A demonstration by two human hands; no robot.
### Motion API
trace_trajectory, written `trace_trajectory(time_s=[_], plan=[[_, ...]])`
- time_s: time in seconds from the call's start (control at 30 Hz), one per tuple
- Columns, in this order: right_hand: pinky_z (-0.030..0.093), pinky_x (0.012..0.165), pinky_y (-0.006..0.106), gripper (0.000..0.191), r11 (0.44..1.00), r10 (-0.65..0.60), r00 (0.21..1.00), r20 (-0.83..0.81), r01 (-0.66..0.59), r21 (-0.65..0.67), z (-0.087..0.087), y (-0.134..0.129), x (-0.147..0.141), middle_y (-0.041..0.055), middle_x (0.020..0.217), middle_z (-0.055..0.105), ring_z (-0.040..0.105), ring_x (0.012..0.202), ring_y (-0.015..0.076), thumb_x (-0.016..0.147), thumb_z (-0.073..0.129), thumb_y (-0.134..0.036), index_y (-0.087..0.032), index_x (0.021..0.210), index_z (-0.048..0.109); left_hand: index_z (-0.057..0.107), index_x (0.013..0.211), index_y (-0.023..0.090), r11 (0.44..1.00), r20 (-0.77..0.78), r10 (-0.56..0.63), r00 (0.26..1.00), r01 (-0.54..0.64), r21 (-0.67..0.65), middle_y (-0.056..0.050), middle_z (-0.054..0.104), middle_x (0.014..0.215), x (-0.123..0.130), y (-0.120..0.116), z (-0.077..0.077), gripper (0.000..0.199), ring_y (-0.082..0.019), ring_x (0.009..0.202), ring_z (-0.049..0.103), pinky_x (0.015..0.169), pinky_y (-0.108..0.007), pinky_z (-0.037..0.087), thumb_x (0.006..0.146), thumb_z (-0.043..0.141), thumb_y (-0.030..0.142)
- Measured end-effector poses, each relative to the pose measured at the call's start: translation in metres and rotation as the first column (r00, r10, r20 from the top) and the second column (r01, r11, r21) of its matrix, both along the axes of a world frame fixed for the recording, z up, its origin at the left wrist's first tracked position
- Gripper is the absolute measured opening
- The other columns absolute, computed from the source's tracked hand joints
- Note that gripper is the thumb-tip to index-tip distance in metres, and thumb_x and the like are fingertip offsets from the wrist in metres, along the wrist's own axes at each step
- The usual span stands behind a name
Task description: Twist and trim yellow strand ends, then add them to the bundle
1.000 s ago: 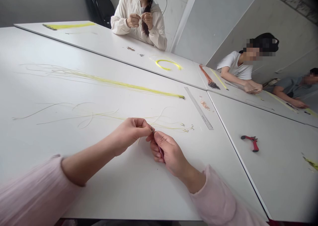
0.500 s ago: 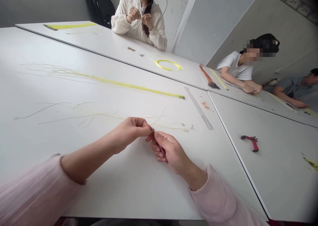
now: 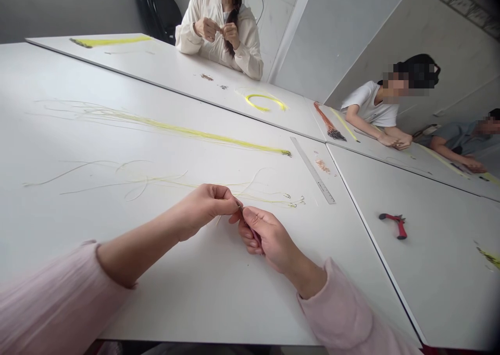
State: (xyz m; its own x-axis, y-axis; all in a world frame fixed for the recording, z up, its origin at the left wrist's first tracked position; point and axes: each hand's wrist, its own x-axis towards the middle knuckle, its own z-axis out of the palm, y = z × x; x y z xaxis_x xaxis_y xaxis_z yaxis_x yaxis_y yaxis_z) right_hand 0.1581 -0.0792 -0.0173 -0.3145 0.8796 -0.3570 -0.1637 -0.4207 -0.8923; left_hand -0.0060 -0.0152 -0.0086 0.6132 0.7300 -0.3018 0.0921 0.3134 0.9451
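Observation:
My left hand (image 3: 216, 201) is closed in a pinch, with the jaw tips of the small pliers at its fingertips. A thin pale fishing line (image 3: 219, 219) pokes out just below its fingers. My right hand (image 3: 267, 235) wraps around small pliers (image 3: 257, 236) with a pinkish handle, mostly hidden in the palm. Behind both hands lie loose yellowish lines (image 3: 164, 179), with several small fish hooks (image 3: 292, 204) at their right ends. Farther back is a long bundle of yellow lines (image 3: 203, 135), dark hooks gathered at its right end.
A clear ruler (image 3: 312, 170) lies beside a small heap of tan bits (image 3: 322, 165). Red-handled pliers (image 3: 395, 225) rest on the right-hand table. Across the table, a person in a cream jacket (image 3: 219, 29) works near a yellow coil (image 3: 265, 102). Two other people sit farther right.
My hands hold almost the same position. Across the table, the person in the cream jacket has brought their hands closer together.

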Motion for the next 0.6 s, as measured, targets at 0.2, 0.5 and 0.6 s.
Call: trace_trajectory(time_s=[0.2,0.5,0.6], plan=[[0.017,0.042,0.02,0.032,1.0,0.001,1.0,-0.002,-0.001,-0.003,-0.0004,-0.0004,-0.0002,-0.0044,0.061,0.033,0.025,0.048,0.0057,0.089,0.045,-0.043,-0.015,0.084,0.059,0.054,0.054,0.02,1.0,-0.018,0.01,1.0,-0.01,-0.001,0.001,0.059,0.06,0.0006,-0.0012,0.0017,0.017,-0.019,0.082,0.058,0.083,-0.035,0.039,0.07,0.059,0.02],[0.017,0.042,0.021,0.032,1.0,-0.004,1.0,0.018,0.004,-0.002,0.0004,-0.0001,-0.0011,-0.0044,0.06,0.033,0.025,0.048,0.0062,0.088,0.046,-0.045,-0.015,0.083,0.058,0.053,0.054,0.02,1.0,-0.02,0.006,1.0,-0.006,0.002,0.0,0.06,0.061,0.0011,-0.0012,0.0022,0.018,-0.019,0.082,0.058,0.084,-0.036,0.039,0.071,0.058,0.02],[0.017,0.043,0.021,0.033,1.0,0.003,1.0,0.017,-0.003,-0.007,0.0029,-0.0005,-0.0011,-0.0039,0.062,0.034,0.026,0.049,0.0065,0.088,0.046,-0.045,-0.015,0.085,0.059,0.054,0.055,0.02,1.0,-0.005,-0.005,1.0,0.005,0.005,0.001,0.059,0.061,0.0002,-0.0004,0.0007,0.017,-0.019,0.082,0.058,0.083,-0.035,0.039,0.072,0.058,0.02]])
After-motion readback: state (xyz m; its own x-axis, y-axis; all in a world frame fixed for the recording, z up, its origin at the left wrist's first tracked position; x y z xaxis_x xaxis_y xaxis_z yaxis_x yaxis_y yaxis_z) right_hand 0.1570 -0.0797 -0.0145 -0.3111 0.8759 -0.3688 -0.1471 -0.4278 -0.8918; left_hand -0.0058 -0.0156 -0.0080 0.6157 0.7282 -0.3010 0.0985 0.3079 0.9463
